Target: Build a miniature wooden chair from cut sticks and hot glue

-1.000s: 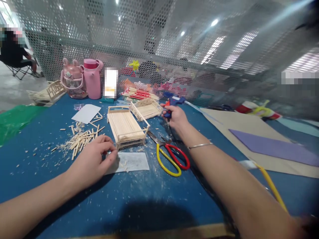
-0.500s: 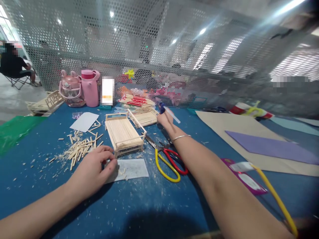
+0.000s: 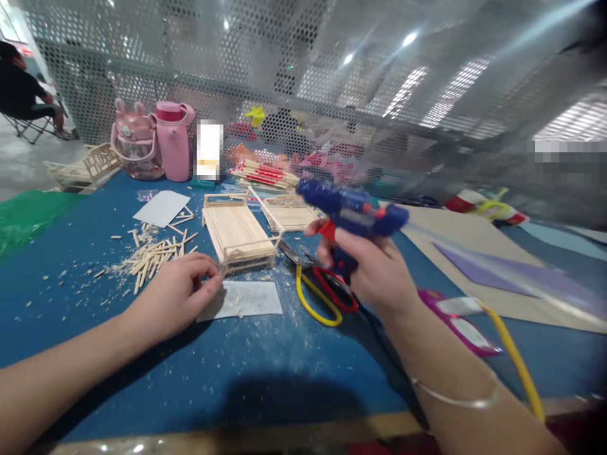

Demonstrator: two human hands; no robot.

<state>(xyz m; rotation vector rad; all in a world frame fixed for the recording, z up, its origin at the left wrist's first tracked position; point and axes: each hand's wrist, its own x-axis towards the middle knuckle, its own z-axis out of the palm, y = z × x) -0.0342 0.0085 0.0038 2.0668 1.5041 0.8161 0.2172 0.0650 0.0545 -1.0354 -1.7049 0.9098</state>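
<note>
A blue hot glue gun (image 3: 348,208) with an orange trigger is gripped in my right hand (image 3: 379,272), fingers around its handle, raised above the table. A blurred translucent glue stick trails from its back end. My left hand (image 3: 183,291) rests loosely curled on the table, thumb a little apart from the fingers, with nothing visible in it. It lies beside the near left corner of a small bed-like frame of wooden sticks (image 3: 241,230) and over the left end of a white paper strip (image 3: 253,298). Under the glue gun lie scissors (image 3: 317,309) with yellow and red handles.
Cut sticks (image 3: 156,259) and a white card (image 3: 164,208) lie left. Another stick panel (image 3: 291,217) and red-marked stick bundles (image 3: 265,174) sit behind. Pink bottles (image 3: 174,148) stand at the back left. Brown paper (image 3: 497,297) and a purple sheet (image 3: 502,268) lie right.
My right hand has come back from the far side, lifting the glue gun toward me and to the right. The left hand has stayed by the stick frame. The view has tilted down slightly.
</note>
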